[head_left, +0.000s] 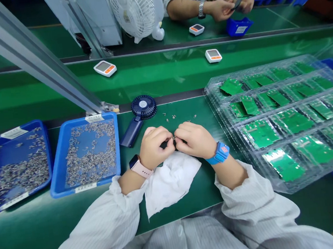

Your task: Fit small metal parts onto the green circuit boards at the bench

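My left hand point(156, 147) and my right hand point(195, 140) meet fingertip to fingertip above a white cloth point(172, 181) on the green table. Both are pinched closed on a tiny metal part point(174, 138), mostly hidden by the fingers. Several similar small metal pieces point(173, 117) lie loose just beyond my hands. To the left, a blue tray point(117, 145) holds many small metal parts, and a second blue tray point(49, 152) beside it holds more.
A dark handheld fan point(143, 107) lies beyond my left hand. Clear plastic trays point(234, 123) with green circuit boards point(292, 121) stand at the right. A metal post point(38, 62) slants over the left side. Across the bench, another person's hands point(221, 9) hold a dark object.
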